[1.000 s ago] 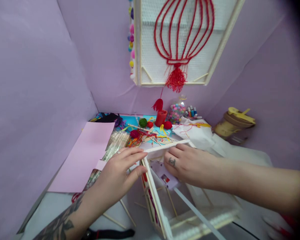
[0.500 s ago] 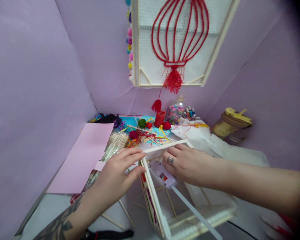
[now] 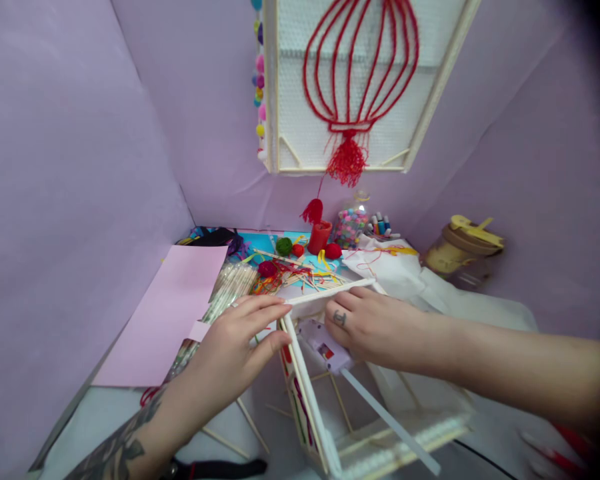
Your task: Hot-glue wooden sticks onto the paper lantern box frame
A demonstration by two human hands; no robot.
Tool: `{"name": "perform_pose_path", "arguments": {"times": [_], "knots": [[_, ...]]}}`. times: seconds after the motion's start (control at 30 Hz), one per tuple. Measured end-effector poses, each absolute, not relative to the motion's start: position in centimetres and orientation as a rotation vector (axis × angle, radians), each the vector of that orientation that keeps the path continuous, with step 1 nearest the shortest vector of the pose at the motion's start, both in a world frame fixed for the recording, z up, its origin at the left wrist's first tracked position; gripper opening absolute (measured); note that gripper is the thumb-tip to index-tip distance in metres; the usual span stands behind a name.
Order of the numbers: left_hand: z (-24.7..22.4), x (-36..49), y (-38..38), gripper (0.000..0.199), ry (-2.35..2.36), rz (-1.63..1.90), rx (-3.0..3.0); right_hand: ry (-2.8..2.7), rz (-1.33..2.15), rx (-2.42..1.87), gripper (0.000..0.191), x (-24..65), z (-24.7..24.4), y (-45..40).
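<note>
A box-shaped frame [image 3: 307, 383] of pale sticks with white edging stands tilted in front of me. My left hand [image 3: 247, 340] pinches its upper left corner between thumb and fingers. Inside the frame's far end, my right hand [image 3: 363, 323] is closed on a lilac glue gun [image 3: 327, 350]; its fingertips are hidden. A long white glue stick [image 3: 390, 420] sticks out of the gun's back end toward the lower right. Red and dark yarn shapes show on the frame's left side.
Pink card [image 3: 165, 313] and bagged sticks [image 3: 230, 287] lie left. Behind are yarn balls [image 3: 284, 247], a red candle-like cylinder [image 3: 320, 238] and a pompom jar [image 3: 351, 225]. A lidded cup [image 3: 455, 247] stands right. Black-handled pliers [image 3: 225, 469] lie at the bottom. A decorated panel [image 3: 360, 87] hangs above.
The free end of the glue stick has shifted slightly up and left as the glue gun tilted a little. Both hands stay nearly in place.
</note>
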State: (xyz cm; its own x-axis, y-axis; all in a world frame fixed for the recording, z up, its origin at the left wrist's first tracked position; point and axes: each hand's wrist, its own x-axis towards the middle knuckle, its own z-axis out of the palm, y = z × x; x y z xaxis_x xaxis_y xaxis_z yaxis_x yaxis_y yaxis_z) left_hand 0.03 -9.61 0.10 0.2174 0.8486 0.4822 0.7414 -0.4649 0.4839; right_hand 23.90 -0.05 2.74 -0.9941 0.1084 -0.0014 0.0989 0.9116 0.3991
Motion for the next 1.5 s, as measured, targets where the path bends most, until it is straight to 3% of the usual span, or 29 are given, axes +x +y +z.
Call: {"name": "perform_pose_path", "arguments": {"times": [1.5], "knots": [[0.09,0.03,-9.56,0.026,1.544,1.092,2.326,2.977,0.567,0.210,0.006,23.84,2.61,-0.18]]}}
